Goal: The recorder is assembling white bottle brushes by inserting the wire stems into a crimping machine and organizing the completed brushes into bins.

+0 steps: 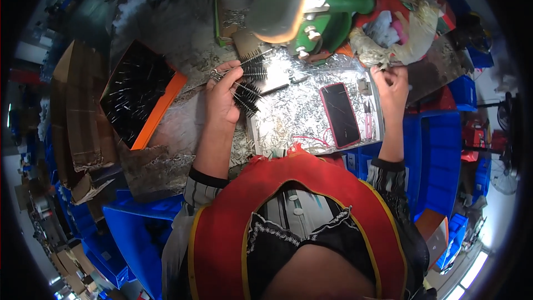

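My left hand (pixel 224 93) is closed around the wire ends of several small black-bristled tube brushes (pixel 254 72), which fan out to the right over the lit worktop. My right hand (pixel 392 86) is at the front edge of a cloth-wrapped ring (pixel 423 30), its fingers curled and pinched together. Whatever lies between those fingertips, if anything, is too small to make out. Between my hands is a shallow tray (pixel 379 125) strewn with small shiny metal bits. A phone in a red case (pixel 340 115) lies on it, beside pink-handled tweezers (pixel 367 119).
A green machine (pixel 333 30) with a bright lamp stands at the far middle. Left of my left hand, an orange-edged box (pixel 158 114) holds many black brushes, beside a brown cardboard box (pixel 83 105). Blue bins (pixel 438 161) stand at the right and lower left.
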`<state>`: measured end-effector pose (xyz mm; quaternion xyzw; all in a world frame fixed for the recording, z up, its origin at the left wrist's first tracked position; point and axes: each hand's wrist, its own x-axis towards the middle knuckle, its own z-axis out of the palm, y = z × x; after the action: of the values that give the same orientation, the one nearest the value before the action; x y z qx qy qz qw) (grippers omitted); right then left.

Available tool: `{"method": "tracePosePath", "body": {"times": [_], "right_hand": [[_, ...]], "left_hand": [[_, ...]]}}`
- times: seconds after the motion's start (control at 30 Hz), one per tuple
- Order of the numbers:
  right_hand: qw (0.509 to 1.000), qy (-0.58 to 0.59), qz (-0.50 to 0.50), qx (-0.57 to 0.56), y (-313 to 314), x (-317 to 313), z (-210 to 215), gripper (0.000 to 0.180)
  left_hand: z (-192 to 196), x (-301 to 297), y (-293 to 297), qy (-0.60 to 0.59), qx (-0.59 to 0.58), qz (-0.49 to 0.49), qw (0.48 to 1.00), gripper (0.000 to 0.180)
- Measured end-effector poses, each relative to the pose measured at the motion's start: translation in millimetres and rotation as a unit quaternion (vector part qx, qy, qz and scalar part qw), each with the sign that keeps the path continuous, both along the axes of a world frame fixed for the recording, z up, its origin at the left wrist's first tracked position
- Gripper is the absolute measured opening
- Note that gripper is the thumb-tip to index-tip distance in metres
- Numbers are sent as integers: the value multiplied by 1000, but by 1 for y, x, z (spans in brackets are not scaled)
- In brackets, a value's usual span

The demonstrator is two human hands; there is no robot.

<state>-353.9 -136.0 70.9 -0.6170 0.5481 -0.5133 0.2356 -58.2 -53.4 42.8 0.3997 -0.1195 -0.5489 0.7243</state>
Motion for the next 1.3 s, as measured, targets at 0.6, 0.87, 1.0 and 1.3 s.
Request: {"method": "tracePosePath", "body": {"times": [0.6, 0.87, 1.0, 1.3], "right_hand": [[957, -197, 136, 162, -69, -17, 87, 15], [968, -193, 144, -64, -76, -19, 14, 9], [928, -336, 151, -61, -66, 0, -10, 14], [957, -247, 65, 137, -67, -16, 73, 24]], "left_hand": [[-22, -10, -35, -79, 26, 69, 994, 12], [-16, -17, -36, -79, 14, 86, 993, 12], [-12, -18, -36, -90, 35, 73, 993, 11], [-19, -11, -32, -87, 3, 30, 996, 14]]}}
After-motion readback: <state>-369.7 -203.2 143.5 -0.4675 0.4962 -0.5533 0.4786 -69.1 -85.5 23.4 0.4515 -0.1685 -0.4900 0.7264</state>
